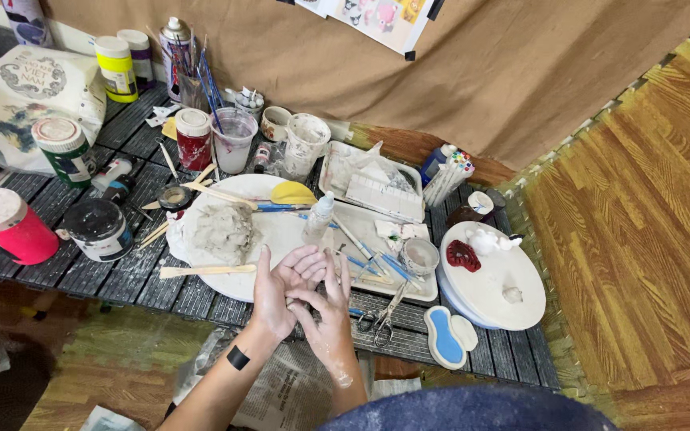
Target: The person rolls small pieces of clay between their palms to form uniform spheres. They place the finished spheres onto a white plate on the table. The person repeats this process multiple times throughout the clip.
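My left hand [279,289] and my right hand [326,313] press together palm to palm over the near edge of a dark slatted table [121,271]. The fingers overlap, and I cannot see anything between the palms. White clay dust covers my right wrist. Just beyond the hands lies a round white board [277,231] with a lump of grey clay [223,232] on it. A wooden stick [207,270] rests on the board's near edge, left of my left hand. Scissors [382,316] lie right of my right hand.
Paint jars, a red tub [9,226], a black tub [97,229], brushes in a cup [233,140] and a white tray [377,239] with tools crowd the table. A white turntable [493,279] with small clay pieces sits at right. Newspaper [285,391] lies below the hands.
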